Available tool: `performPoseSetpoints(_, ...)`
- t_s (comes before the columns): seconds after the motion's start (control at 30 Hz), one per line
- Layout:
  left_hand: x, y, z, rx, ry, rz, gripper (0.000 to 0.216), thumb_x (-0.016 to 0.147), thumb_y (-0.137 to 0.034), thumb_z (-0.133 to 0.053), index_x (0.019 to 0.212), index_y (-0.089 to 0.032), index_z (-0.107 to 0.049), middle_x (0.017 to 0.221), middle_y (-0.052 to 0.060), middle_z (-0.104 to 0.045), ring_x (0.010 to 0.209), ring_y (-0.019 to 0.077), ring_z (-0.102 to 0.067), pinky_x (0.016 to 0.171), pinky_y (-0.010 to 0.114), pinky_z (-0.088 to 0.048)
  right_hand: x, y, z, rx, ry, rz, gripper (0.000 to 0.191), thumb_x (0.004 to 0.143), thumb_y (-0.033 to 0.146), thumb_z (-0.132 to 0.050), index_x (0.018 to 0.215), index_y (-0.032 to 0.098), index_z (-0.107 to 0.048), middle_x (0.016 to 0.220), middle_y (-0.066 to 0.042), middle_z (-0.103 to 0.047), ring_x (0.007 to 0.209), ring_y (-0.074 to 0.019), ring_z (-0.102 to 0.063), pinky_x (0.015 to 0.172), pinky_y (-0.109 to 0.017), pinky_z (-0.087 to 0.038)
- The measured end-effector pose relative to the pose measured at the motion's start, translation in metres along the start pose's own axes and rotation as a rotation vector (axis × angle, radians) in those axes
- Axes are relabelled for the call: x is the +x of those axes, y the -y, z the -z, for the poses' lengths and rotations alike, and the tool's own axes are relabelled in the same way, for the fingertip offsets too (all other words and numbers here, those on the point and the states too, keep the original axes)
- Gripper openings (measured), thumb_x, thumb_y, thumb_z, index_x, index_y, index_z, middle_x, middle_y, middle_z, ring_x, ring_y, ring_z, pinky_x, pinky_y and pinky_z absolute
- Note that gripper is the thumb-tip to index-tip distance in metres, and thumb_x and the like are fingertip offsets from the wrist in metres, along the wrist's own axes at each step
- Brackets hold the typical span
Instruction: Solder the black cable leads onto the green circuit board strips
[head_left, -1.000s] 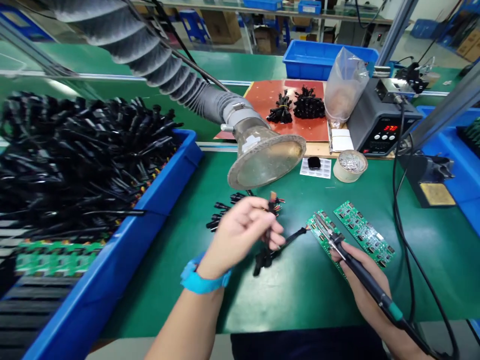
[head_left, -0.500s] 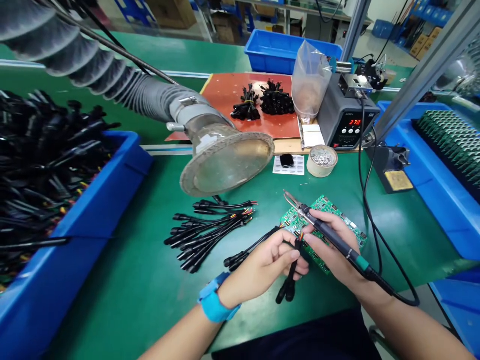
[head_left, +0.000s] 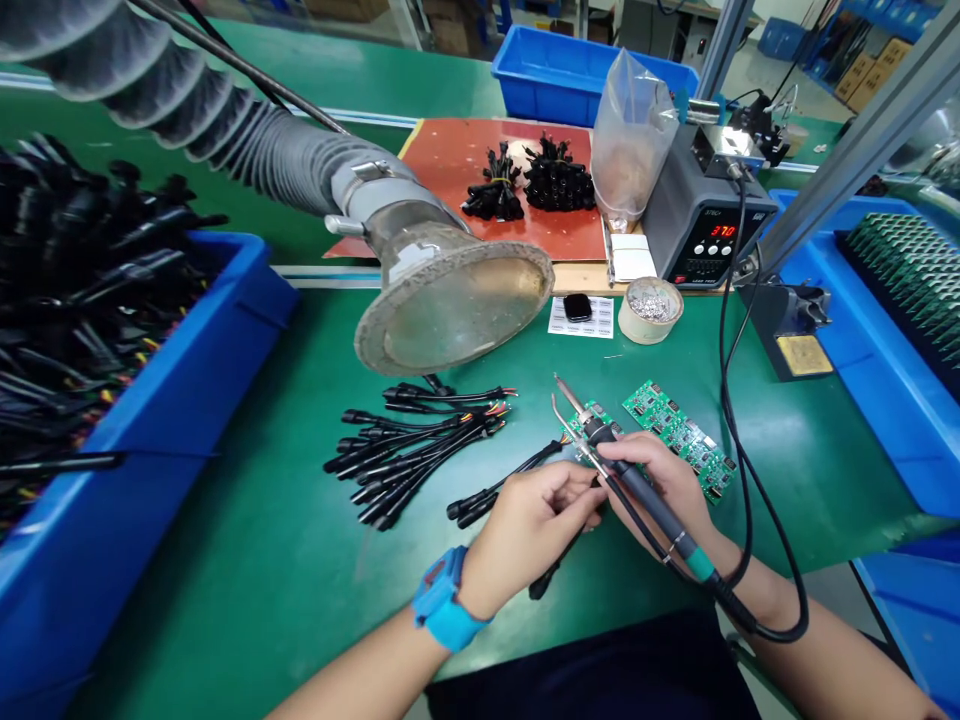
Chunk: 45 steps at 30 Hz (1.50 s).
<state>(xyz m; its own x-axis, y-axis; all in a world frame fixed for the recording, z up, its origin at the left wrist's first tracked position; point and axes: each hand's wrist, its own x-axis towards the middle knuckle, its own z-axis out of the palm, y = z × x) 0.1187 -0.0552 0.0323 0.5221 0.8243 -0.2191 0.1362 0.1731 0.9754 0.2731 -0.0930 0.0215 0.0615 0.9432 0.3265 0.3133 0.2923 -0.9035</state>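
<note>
My left hand point(head_left: 529, 530) is closed around a short black cable point(head_left: 545, 580), whose lower end hangs out below my palm. In my right hand point(head_left: 667, 490) is a soldering iron point(head_left: 643, 492) with a thin guide tube alongside, its tip pointing up and left. My hands meet at the fingertips, and the cable's upper end is mostly hidden there. Just beyond the fingers lies a green circuit board point(head_left: 592, 415), partly covered by the iron. A second circuit board strip point(head_left: 682, 440) rests to the right of it. Another black cable point(head_left: 510, 483) lies left of my fingers, wire ends near the board.
Several black cables point(head_left: 427, 450) lie left of my hands under a fume extractor hood point(head_left: 465, 310). A blue bin point(head_left: 172, 390) of cables stands far left. Beyond are a solder tin point(head_left: 651, 312), the soldering station point(head_left: 709, 235) and the iron stand point(head_left: 787, 330).
The circuit board strips now lie apart, with a gap between them. The iron's tip has shifted a little left, and the held cable has turned, its lower end swinging left. The view has shifted slightly.
</note>
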Motion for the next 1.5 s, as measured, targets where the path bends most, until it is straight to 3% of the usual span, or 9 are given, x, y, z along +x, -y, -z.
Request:
performPoseSetpoints(0.13,-0.001,-0.008,0.002,-0.263,-0.035,0.109,0.02,0.075,-0.033,-0.066,0.081,-0.017,-0.056,0.062,0.0,-0.067,0.057,0.0141,-0.064,0.059,0.027,-0.053,-0.001,0.006,0.0,0.08,-0.135,-0.189,0.026,0.08,0.022,-0.064,0.105,0.024,-0.058,0.082,0.0,-0.065,0.067,-0.0127,-0.063,0.058,-0.023,-0.054)
performPoseSetpoints(0.27,-0.002,-0.009,0.008,-0.266,-0.113,0.103,0.022,0.074,-0.032,-0.068,0.083,-0.016,-0.056,0.059,-0.001,-0.066,0.049,0.0131,-0.061,0.052,0.025,-0.051,-0.01,0.006,0.007,0.027,-0.208,-0.156,0.027,0.079,0.02,-0.066,0.105,0.025,-0.059,0.089,-0.001,-0.066,0.075,-0.0142,-0.066,0.068,-0.026,-0.056)
performPoseSetpoints(0.37,-0.005,-0.005,0.014,-0.003,-0.235,-0.035,0.021,0.078,-0.031,-0.064,0.092,-0.017,-0.062,0.059,-0.001,-0.063,0.045,0.0114,-0.056,0.045,0.024,-0.047,-0.025,-0.004,0.016,-0.084,-0.23,-0.014,0.032,0.079,0.012,-0.065,0.107,0.027,-0.06,0.095,-0.002,-0.066,0.085,-0.0168,-0.066,0.074,-0.03,-0.055)
performPoseSetpoints(0.47,-0.007,-0.002,0.021,0.418,-0.347,-0.257,0.02,0.079,-0.029,-0.063,0.096,-0.019,-0.069,0.077,0.003,-0.066,0.063,0.0139,-0.061,0.056,0.026,-0.049,-0.044,-0.009,0.024,-0.139,-0.189,0.084,0.043,0.078,0.005,-0.061,0.114,0.029,-0.057,0.089,-0.002,-0.066,0.084,-0.0187,-0.065,0.07,-0.031,-0.055)
performPoseSetpoints(0.53,-0.008,-0.001,0.022,0.604,-0.307,-0.336,0.02,0.083,-0.027,-0.059,0.098,-0.019,-0.07,0.084,0.005,-0.066,0.073,0.0153,-0.062,0.064,0.027,-0.051,-0.053,-0.006,0.029,-0.154,-0.131,0.119,0.049,0.076,0.002,-0.059,0.117,0.028,-0.054,0.084,-0.002,-0.066,0.076,-0.0183,-0.065,0.064,-0.031,-0.054)
performPoseSetpoints(0.63,-0.01,0.003,0.02,0.75,-0.231,-0.391,0.023,0.089,-0.025,-0.05,0.1,-0.017,-0.069,0.084,0.005,-0.065,0.074,0.0143,-0.062,0.065,0.025,-0.051,-0.058,0.004,0.035,-0.194,-0.038,0.183,0.054,0.074,0.0,-0.055,0.121,0.026,-0.049,0.076,-0.001,-0.064,0.061,-0.0171,-0.061,0.056,-0.031,-0.052)
performPoseSetpoints(0.87,-0.01,0.017,0.009,1.123,-0.251,-0.466,0.026,0.09,-0.026,-0.048,0.108,-0.014,-0.065,0.075,0.004,-0.059,0.068,0.0176,-0.058,0.059,0.03,-0.049,-0.056,0.007,0.037,-0.223,0.079,0.283,0.05,0.072,0.003,-0.052,0.12,0.018,-0.048,0.062,0.001,-0.055,0.048,-0.0148,-0.051,0.046,-0.028,-0.045)
performPoseSetpoints(1.5,-0.009,0.021,0.006,1.145,-0.224,-0.493,0.026,0.09,-0.022,-0.049,0.106,-0.009,-0.065,0.08,0.007,-0.059,0.071,0.0196,-0.056,0.064,0.035,-0.052,-0.057,0.001,0.035,-0.245,0.135,0.221,0.043,0.076,0.005,-0.052,0.116,0.017,-0.048,0.064,0.001,-0.053,0.05,-0.0135,-0.046,0.049,-0.027,-0.043)
